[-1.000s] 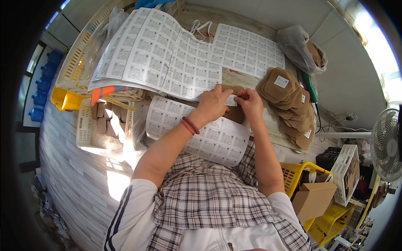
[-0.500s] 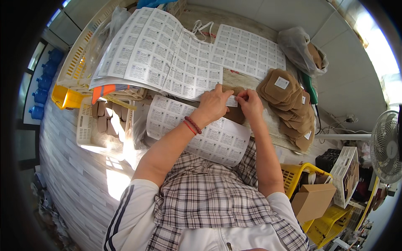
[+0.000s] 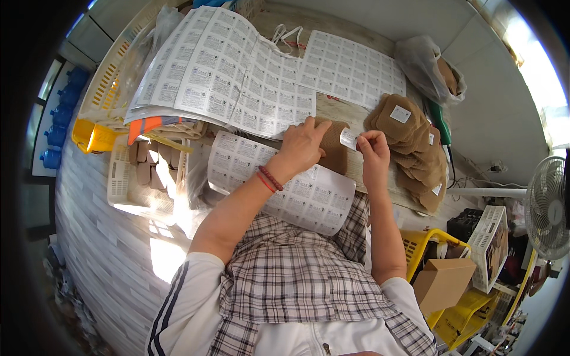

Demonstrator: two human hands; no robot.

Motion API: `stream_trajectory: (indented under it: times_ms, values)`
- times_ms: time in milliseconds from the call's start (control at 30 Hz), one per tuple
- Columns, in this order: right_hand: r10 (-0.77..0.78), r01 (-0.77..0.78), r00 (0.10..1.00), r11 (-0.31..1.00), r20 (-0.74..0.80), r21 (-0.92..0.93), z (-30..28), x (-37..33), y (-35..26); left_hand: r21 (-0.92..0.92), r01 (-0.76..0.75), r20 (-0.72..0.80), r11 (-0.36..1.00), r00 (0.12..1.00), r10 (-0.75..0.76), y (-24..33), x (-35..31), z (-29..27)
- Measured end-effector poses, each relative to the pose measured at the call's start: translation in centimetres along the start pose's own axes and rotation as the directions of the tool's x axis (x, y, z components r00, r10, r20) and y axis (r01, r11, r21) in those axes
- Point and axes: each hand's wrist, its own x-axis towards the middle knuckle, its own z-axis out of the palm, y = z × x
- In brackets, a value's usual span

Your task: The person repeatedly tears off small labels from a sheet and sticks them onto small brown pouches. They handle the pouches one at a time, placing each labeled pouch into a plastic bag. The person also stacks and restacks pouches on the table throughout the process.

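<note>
Label point(image 3: 348, 138) has been shifted right, clamped by right hand point(image 3: 374, 155) fingers; apparently unstuck. Brown pad point(image 3: 336, 153) is touched by left hand point(image 3: 300, 147), fingers apart.

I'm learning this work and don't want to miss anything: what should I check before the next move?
1. Small white label pinched in the right hand: ok.
2. Left hand on the brown piece: ok.
3. Label clear of that piece: cannot tell; they overlap in view.
4. Nearest label sheet unobstructed: not ok, the left forearm crosses it.
5. Brown pile squared up: not ok, pieces are fanned out.
</note>
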Motion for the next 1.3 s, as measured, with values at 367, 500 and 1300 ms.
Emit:
stream_trajectory:
  times_ms: [367,500,1300]
  values:
    - [0.139,-0.144,0.989,0.909,-0.04,-0.392,1.9,1.2,2.5,-0.064,-0.186,-0.085,0.981,0.98,0.18,-0.1,-4.2,0.5]
    - [0.128,-0.141,0.99,0.887,-0.058,-0.44,2.2,1.3,2.6,-0.053,-0.184,-0.078,0.982,0.981,0.179,0.0,-4.3,0.6]
    - [0.111,-0.13,0.991,0.788,-0.069,-0.601,2.6,2.0,2.9,-0.051,-0.137,-0.117,0.989,0.985,0.13,0.8,-4.2,0.4]
